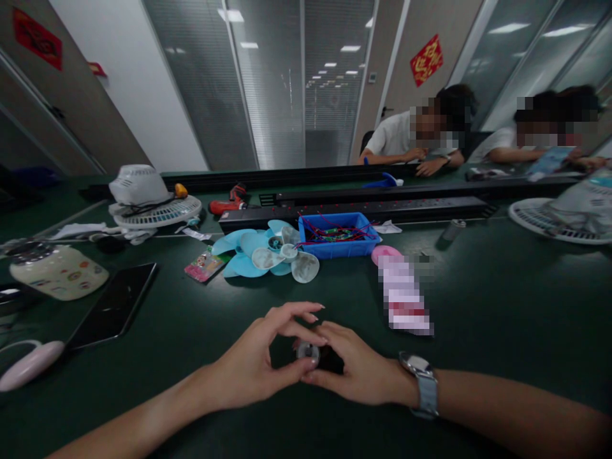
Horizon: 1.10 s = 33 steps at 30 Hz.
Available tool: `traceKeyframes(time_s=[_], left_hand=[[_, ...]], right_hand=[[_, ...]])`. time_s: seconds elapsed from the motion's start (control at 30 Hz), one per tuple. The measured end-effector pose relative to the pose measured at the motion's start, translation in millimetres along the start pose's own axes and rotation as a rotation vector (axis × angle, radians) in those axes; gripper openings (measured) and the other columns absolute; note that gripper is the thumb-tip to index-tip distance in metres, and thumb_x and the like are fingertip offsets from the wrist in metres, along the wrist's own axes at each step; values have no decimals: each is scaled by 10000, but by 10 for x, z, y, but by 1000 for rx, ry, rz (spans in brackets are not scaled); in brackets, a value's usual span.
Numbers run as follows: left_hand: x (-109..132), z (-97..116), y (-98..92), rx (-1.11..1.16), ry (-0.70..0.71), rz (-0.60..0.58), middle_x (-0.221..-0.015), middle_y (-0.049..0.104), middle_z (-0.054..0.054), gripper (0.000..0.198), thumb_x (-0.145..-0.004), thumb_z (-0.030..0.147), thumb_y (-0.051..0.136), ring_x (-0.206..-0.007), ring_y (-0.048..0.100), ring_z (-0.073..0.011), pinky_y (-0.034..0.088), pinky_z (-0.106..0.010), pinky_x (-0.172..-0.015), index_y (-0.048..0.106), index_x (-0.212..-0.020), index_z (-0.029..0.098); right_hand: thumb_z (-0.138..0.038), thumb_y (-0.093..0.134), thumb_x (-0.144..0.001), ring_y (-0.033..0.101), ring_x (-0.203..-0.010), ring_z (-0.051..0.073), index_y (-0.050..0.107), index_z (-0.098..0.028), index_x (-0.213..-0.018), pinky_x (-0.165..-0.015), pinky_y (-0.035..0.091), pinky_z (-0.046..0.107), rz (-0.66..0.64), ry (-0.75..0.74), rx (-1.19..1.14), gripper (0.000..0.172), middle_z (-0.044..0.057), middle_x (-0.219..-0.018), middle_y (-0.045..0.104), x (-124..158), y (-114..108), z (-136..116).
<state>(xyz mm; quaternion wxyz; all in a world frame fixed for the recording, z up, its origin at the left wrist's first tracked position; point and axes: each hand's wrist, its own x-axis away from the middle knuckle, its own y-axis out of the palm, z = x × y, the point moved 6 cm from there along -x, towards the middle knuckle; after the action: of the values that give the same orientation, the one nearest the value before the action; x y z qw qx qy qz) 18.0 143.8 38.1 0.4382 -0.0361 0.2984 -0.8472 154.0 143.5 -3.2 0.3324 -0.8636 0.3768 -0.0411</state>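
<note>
From the head view, both your bare hands meet above the dark green bench [191, 382], midway between its left and right sides and toward its near edge. Between them is a small round grey part [308, 352]. Your left hand [253, 360] pinches it, the thumb against its lower rim, a finger bent over the top and another finger stretched out above. Your right hand [366, 366] curves in from the other side, its fingertips close together beside the part; whether they grip it too cannot be told. A watch [419, 382] with a pale strap circles your right wrist. Beyond your hands, toward the far edge, lie blue fan blades [245, 252] beside a greyish set of blades [306, 266], just left of a blue bin [339, 247] filled with tangled wires [329, 233]. To the right are a blurred-out pale packet [406, 296] and a standing metal cylinder [453, 231]. Toward the bench's left side sit a tablet [119, 306], a cream jar [62, 274] with stickers, and a pink rounded object [33, 366]; farther back are a white fan housing [138, 188] and a red drill [229, 205]. Long black rails [373, 210] run along the far edge, where other people [392, 137] sit at the right corner.
</note>
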Motion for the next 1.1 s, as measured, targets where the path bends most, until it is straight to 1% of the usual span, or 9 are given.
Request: traceKeyframes(time_s=[0.07,0.17,0.23,0.4,0.5,0.67,0.8,0.93,1.1], left_hand=[[-6,-34,-10,-32,-2,56,-1035,742,-26,639,-788,246,764,-1136,609,-240,411,-421,-1009,453,-1347,274],[-27,-83,-36,-46,-48,137,-770,732,18,600,-773,283,783,-972,657,-233,454,-404,-914,489,-1294,250],[-33,-75,-36,-23,-64,133,-696,710,34,563,-796,270,761,-941,661,-223,470,-379,-879,489,-1289,245],[-2,33,-8,39,12,20,-968,762,-8,629,-860,160,666,-1133,613,-199,410,-391,-1020,364,-1402,268],[3,16,-28,-44,31,52,-1180,704,-54,549,-808,216,737,-1201,569,-240,390,-427,-1035,498,-1299,269],[-31,-48,-70,-142,-33,141,-893,756,-27,564,-765,300,787,-983,653,-251,452,-429,-904,545,-1271,248],[-11,31,-44,-115,2,67,-1190,691,-66,335,-832,210,694,-1064,641,-223,458,-390,-948,629,-1160,236],[6,70,-19,-120,55,18,-1343,606,-66,357,-844,191,662,-1223,548,-250,404,-433,-1028,623,-1192,259],[-45,5,-69,-195,24,124,-1069,742,-65,472,-781,316,770,-999,631,-266,425,-468,-910,611,-1223,271]], right_hand=[[-411,647,-876,546,-837,183,576,-181,-1035,-739,445,315,-6,16,11,289,50,-957,608,-4,-3,3],[-414,662,-868,539,-835,177,575,-181,-998,-738,441,308,-12,16,20,281,37,-931,600,-4,1,4],[-416,669,-864,538,-836,175,576,-180,-1013,-737,439,306,-1,10,23,295,36,-933,594,0,2,11],[-412,661,-869,557,-849,179,579,-177,-1057,-743,448,313,-1,6,1,312,49,-973,603,3,13,23],[-403,639,-885,563,-866,185,579,-178,-1075,-766,452,323,5,1,-11,300,53,-979,612,1,1,8],[-410,677,-856,552,-833,178,588,-176,-1002,-735,450,308,8,6,9,290,35,-923,606,12,4,15],[-386,686,-854,574,-890,184,586,-184,-1101,-786,461,323,12,1,-14,335,51,-1018,622,16,4,18],[-373,653,-878,577,-926,194,583,-192,-1131,-827,462,345,10,-15,-19,319,59,-1050,628,9,-5,-11],[-400,668,-864,553,-844,181,576,-183,-1022,-749,458,317,6,-3,17,283,42,-945,608,1,-5,-9]])
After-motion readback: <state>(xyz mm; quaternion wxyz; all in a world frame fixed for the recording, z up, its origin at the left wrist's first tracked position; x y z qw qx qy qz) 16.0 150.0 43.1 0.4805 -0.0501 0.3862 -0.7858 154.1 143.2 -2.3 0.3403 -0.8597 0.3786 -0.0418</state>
